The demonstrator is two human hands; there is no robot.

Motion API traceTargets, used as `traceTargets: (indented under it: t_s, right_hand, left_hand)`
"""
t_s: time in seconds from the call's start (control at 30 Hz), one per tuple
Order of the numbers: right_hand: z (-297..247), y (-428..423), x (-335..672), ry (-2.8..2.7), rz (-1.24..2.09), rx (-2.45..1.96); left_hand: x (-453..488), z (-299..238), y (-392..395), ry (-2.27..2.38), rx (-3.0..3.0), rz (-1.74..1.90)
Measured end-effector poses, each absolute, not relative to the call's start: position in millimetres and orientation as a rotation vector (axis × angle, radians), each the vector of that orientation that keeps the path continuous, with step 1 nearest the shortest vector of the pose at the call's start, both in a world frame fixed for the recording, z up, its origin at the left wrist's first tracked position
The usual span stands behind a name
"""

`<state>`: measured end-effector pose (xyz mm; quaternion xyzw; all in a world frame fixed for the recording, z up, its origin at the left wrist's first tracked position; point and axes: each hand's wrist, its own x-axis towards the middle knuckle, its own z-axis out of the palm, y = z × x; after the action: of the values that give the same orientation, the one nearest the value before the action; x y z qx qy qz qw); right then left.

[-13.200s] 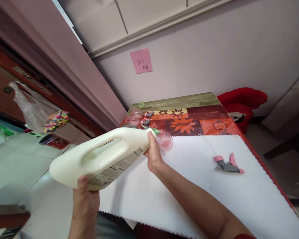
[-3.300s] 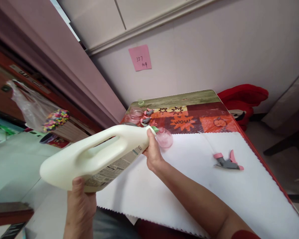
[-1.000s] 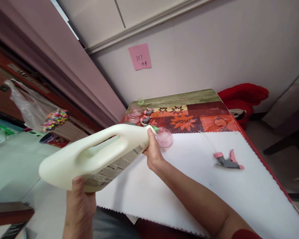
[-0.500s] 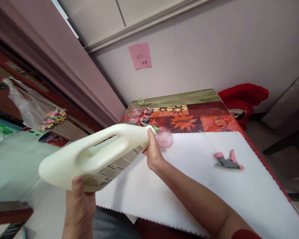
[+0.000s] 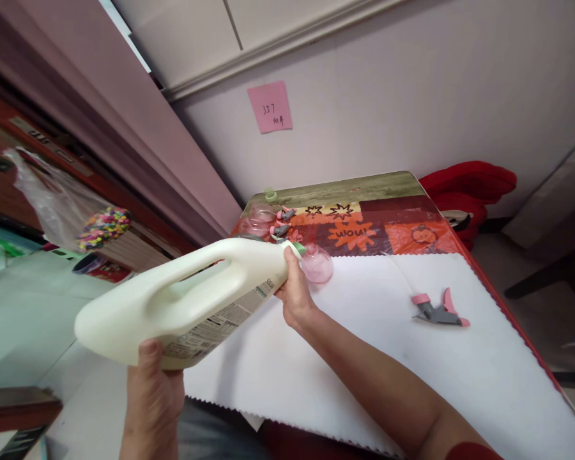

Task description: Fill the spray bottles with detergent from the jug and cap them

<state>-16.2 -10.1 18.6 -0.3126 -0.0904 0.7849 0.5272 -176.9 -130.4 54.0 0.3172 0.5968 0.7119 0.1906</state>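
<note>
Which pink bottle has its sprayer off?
The pink bottle at the spout of the jug, beside the right hand, on the white cloth. The other bottles behind it carry trigger heads.

The left hand (image 5: 152,399) shows only its thumb against the jug (image 5: 182,300). Its fingers lie hidden beneath the jug, and the wrist runs off the bottom edge. At the jug's mouth, the right hand (image 5: 294,295) closes over the neck of the pink bottle (image 5: 317,265), so where the two meet cannot be seen. The print on the jug's label (image 5: 215,322) is too small to read. Behind the jug's neck, more small bottles (image 5: 261,220) are partly covered.
</note>
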Motion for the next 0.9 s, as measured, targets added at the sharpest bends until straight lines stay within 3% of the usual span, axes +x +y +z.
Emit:
traceTargets:
  t_s: [0.9]
  right_hand:
    - [17.0,-10.1,-15.8,-0.233,1.872,-0.745]
  left_hand:
    - [-180.1,51.7,-128.1,1.654,0.924,2.018]
